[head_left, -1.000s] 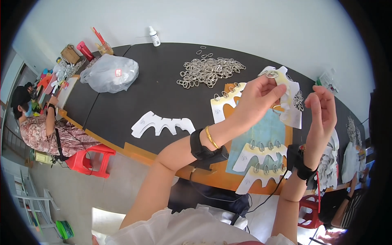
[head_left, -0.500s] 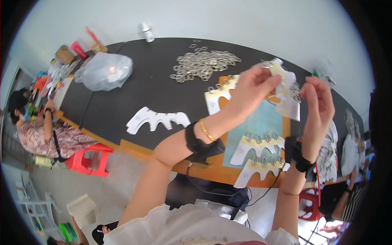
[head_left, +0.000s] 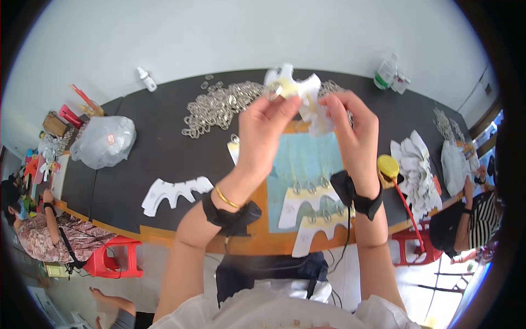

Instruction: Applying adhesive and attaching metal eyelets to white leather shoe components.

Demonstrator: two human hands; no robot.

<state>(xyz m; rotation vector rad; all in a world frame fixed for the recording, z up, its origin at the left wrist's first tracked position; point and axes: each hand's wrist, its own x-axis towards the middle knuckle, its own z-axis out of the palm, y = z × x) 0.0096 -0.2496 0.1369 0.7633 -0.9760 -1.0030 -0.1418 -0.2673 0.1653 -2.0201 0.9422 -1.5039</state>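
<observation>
My left hand [head_left: 262, 129] is closed, thumb and fingers pinching a white scalloped card [head_left: 278, 78] raised above the far side of the table. A metal ring [head_left: 274, 91] shows on the card beside the left fingertips. My right hand [head_left: 355, 125] has its thumb and forefinger together at the card's right edge; anything small between them is hidden. Below the hands lies a blue sheet [head_left: 282, 159]. Two more scalloped cards, an upper one [head_left: 290, 207] and a lower one [head_left: 307, 236], rest near its front, with metal rings standing along their yellowish upper edges.
A heap of metal rings [head_left: 219, 107] lies behind my left hand. One plain scalloped card [head_left: 159, 194] is at left, near a plastic bag [head_left: 107, 141]. On the right are a yellow round pot [head_left: 388, 165] with a red stick and a card stack [head_left: 413, 172]. People sit at both sides.
My right hand has come from a little apart to the edge of the held card. The view has swung, so the table's things sit farther left and the yellow pot shows.
</observation>
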